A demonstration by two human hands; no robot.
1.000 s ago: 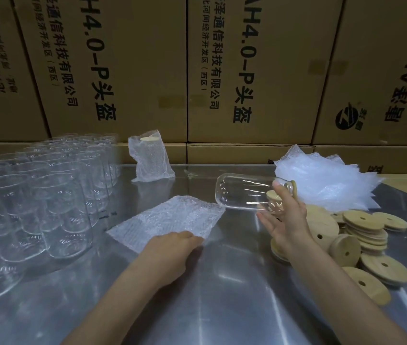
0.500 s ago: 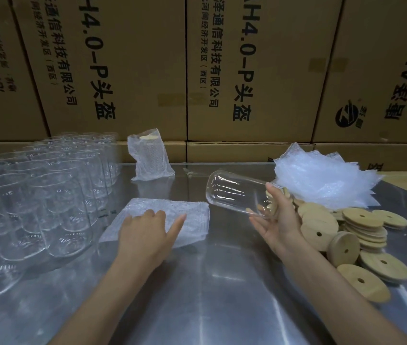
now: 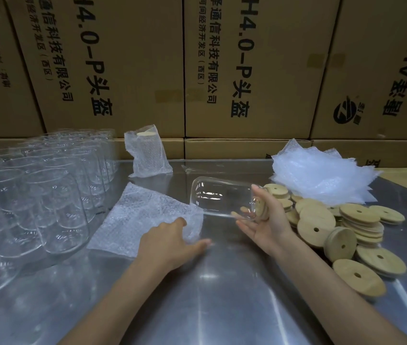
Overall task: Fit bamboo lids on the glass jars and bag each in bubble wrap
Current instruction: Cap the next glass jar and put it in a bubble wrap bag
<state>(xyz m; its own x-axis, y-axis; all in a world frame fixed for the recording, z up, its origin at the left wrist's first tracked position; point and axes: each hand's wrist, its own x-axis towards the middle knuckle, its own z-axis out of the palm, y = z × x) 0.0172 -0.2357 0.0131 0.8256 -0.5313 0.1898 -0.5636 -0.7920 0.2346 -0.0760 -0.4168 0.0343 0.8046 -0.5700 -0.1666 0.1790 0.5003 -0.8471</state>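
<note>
You get dim, warm overhead light that streaks white glare across the steel desk (image 3: 222, 282) toward 6 o'clock, while the glass jars (image 3: 35, 200) at 9 o'clock blur and the cartons (image 3: 132, 66) bow at the edges.

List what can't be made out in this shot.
- Head view: the lid on the held jar is mostly covered by the right hand.
- The bubble bag mouth is blurred under the left hand.
- Rear empty jars blur together; count unclear.
</note>
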